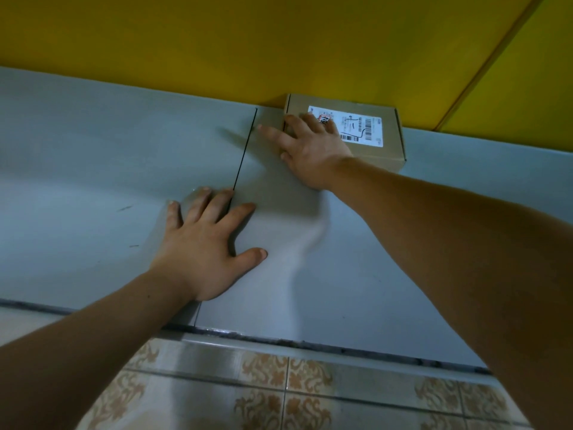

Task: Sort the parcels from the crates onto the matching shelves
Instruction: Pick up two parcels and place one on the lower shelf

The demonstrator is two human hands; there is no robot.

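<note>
Grey shelf, yellow wall behind | left hand pressed flat, fingers spread, on a large flat parcel lying on the shelf, its edges blurred | right hand splayed, gripping nothing, fingertips seemingly touching a small labelled box against the wall | patterned floor tiles below

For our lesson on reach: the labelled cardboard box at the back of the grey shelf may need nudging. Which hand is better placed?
Probably the right. The right hand rests on the cardboard box, fingers spread; the left hand lies flat on the grey shelf nearer the front, apart from it.
</note>
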